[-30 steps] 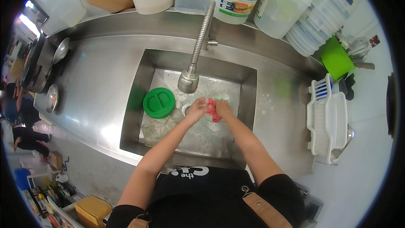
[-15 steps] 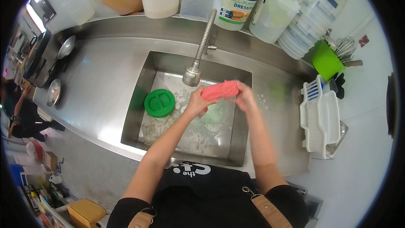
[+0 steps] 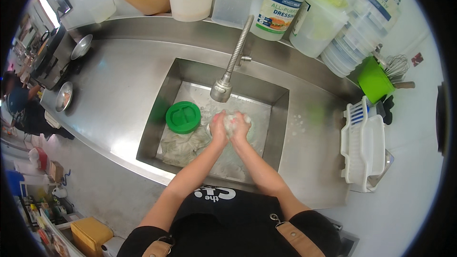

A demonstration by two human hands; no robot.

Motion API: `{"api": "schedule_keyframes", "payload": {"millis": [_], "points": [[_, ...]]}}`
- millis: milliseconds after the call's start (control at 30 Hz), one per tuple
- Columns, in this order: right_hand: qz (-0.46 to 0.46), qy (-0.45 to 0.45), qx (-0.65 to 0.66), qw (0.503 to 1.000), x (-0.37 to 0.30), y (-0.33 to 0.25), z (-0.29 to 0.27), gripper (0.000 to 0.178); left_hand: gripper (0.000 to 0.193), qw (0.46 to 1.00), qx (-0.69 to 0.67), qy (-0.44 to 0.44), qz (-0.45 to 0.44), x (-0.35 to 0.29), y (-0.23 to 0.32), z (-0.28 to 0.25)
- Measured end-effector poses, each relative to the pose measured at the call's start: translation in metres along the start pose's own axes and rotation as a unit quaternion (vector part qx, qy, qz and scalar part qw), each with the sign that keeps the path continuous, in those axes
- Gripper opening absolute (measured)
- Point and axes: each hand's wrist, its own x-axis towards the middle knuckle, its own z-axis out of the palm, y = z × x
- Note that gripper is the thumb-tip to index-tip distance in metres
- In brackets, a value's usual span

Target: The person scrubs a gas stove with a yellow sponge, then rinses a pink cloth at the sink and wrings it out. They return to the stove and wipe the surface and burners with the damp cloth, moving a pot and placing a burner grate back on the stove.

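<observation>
My left hand (image 3: 218,126) and my right hand (image 3: 241,125) are side by side low over the sink (image 3: 282,128), closed around a wad of cloth (image 3: 231,123). White suds cover most of it, and pink shows near my left fingers. Under my hands is a clear, greenish round thing, mostly hidden, whose kind I cannot make out. A round green lid (image 3: 183,117) lies left of my left hand. Below the lid, a greyish wet cloth (image 3: 183,147) is crumpled on the sink floor. The metal spray faucet (image 3: 221,89) hangs just beyond my hands.
Plastic tubs, among them a green-lidded tub (image 3: 276,12), line the back shelf. On the right are a white dish rack (image 3: 354,147) and a green utensil holder (image 3: 374,81) with a whisk. Metal bowls (image 3: 64,96) stand at left; another person (image 3: 31,109) is beyond.
Both hands have come down and closer together, lower in the sink. The pink cloth, held up as a smooth roll before, is now bunched between them under white suds.
</observation>
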Motion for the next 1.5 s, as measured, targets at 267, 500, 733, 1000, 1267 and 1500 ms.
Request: {"api": "schedule_keyframes", "payload": {"millis": [267, 500, 733, 1000, 1267, 1500], "points": [[-0.659, -0.285, -0.526, 0.456, 0.007, -0.047, -0.037, 0.011, 0.032, 0.610, 0.646, -0.453, -0.066, 0.071, -0.023, 0.038], [-0.569, -0.376, -0.603, 0.414, 0.007, 0.000, -0.062, 0.017, 0.038, 0.498, 0.751, -0.430, 0.043, 0.065, -0.013, 0.040], [-0.431, -0.381, -0.775, 0.260, 0.040, 0.005, -0.090, 0.025, 0.050, 0.669, 0.717, -0.145, 0.131, 0.051, 0.096, -0.016], [-0.471, -0.052, -0.502, 0.723, 0.124, -0.085, 0.019, 0.046, 0.063, 0.683, 0.702, -0.067, 0.190, 0.014, 0.095, -0.073], [-0.164, -0.143, -0.118, 0.969, 0.166, -0.087, 0.091, 0.029, 0.053, 0.858, 0.499, -0.089, 0.089, 0.008, 0.064, -0.075], [0.160, 0.008, -0.144, 0.977, 0.131, 0.101, 0.033, 0.024, 0.045, 0.945, 0.324, -0.027, -0.029, -0.010, 0.066, -0.084]]}}
